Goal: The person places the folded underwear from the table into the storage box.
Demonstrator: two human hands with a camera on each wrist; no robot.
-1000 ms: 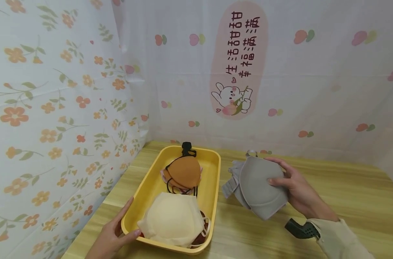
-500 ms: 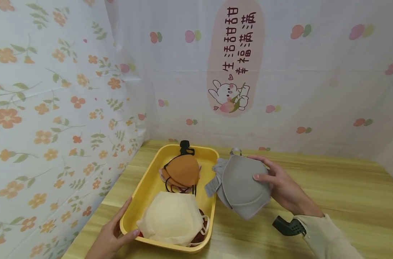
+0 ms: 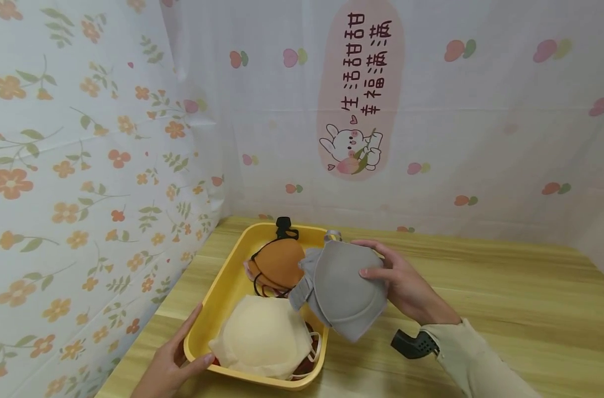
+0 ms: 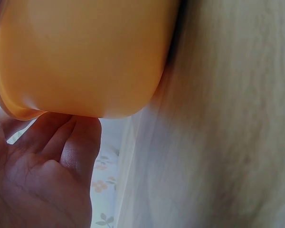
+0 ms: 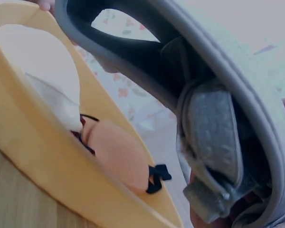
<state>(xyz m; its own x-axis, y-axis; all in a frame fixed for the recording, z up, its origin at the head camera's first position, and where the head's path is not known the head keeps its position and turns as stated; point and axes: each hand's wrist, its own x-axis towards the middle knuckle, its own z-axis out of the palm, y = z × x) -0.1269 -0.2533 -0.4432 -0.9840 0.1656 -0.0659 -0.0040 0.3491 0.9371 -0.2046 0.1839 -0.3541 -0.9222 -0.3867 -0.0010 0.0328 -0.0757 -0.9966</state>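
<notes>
My right hand (image 3: 406, 290) grips a folded grey bra (image 3: 348, 284), thumb on the outside of the cup, and holds it over the right rim of a yellow bin (image 3: 232, 279). In the right wrist view, the straps and band of the grey bra (image 5: 213, 128) are tucked inside its cups. My left hand (image 3: 169, 359) holds the bin's near left corner, and its fingers press the outer wall (image 4: 85, 61) in the left wrist view. A cream folded bra (image 3: 262, 334) lies in the near half of the bin. Behind it sits an orange-brown folded bra (image 3: 280, 260) with black straps.
A dark red piece (image 3: 309, 365) shows partly under the cream bra. A black strap end (image 3: 284, 226) hangs over the bin's far rim. Wooden tabletop (image 3: 481, 293) spreads to the right. Printed curtains (image 3: 262, 127) stand behind and at the left.
My right hand has carried the grey bra leftward from over the table to the bin's right rim, where it now partly covers the orange-brown bra. My left hand stays at the corner.
</notes>
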